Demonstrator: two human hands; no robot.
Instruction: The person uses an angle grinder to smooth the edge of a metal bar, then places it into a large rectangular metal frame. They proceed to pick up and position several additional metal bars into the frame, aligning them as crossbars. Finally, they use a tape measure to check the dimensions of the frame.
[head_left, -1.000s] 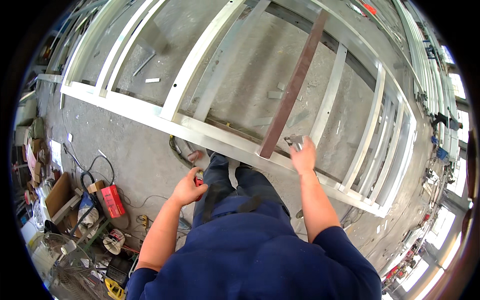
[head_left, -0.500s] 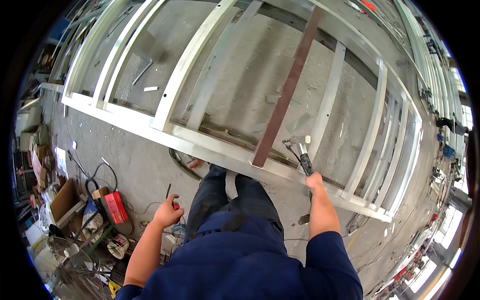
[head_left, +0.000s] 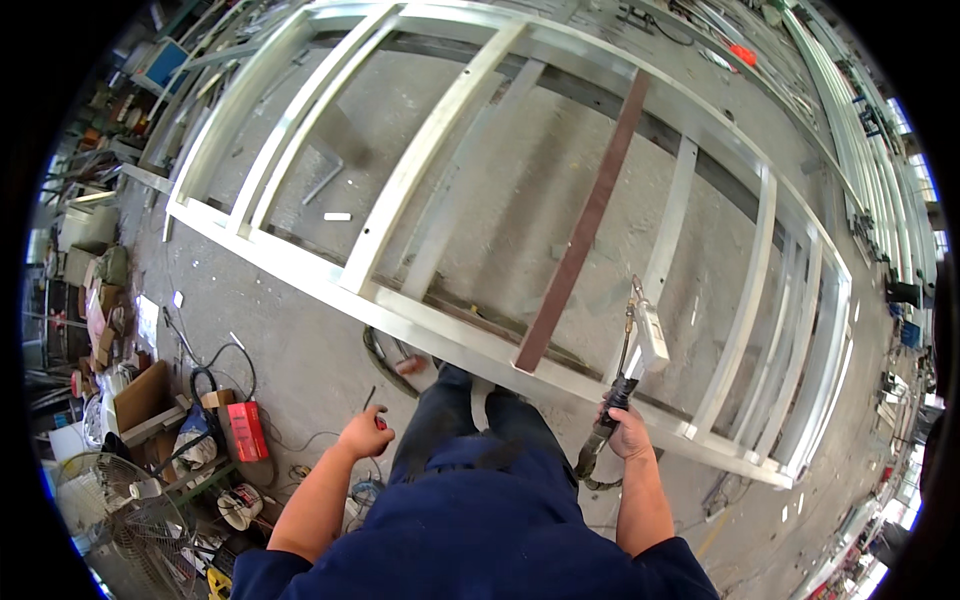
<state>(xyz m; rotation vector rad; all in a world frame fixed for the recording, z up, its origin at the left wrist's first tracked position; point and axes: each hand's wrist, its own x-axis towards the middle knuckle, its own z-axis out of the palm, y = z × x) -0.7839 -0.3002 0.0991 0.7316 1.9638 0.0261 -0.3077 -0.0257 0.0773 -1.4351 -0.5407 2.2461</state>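
My right hand (head_left: 627,432) is closed round the black handle of a handheld welding gun (head_left: 652,338), with its silver block-shaped body and thin brass-coloured neck pointing up. A thick dark hose (head_left: 592,462) hangs from its lower end. The gun's head is over the near right part of a silver metal frame (head_left: 440,330); I cannot tell if they touch. A reddish-brown bar (head_left: 582,230) crosses the frame to the left of the gun. My left hand (head_left: 365,432) is closed, low at the left, with a thin dark stick and a bit of something red showing at its fingers.
On the floor at left lie a red box (head_left: 246,432), black cables (head_left: 205,370) and a wooden board (head_left: 143,395). A fan (head_left: 100,490) stands at lower left. Near my feet is a brownish mallet-like object (head_left: 408,362). Long metal profiles (head_left: 850,130) line the right side.
The welding gun has turned, so its silver body now shows lengthwise and points up. My right hand has moved lower. The view has shifted, with the frame appearing lower.
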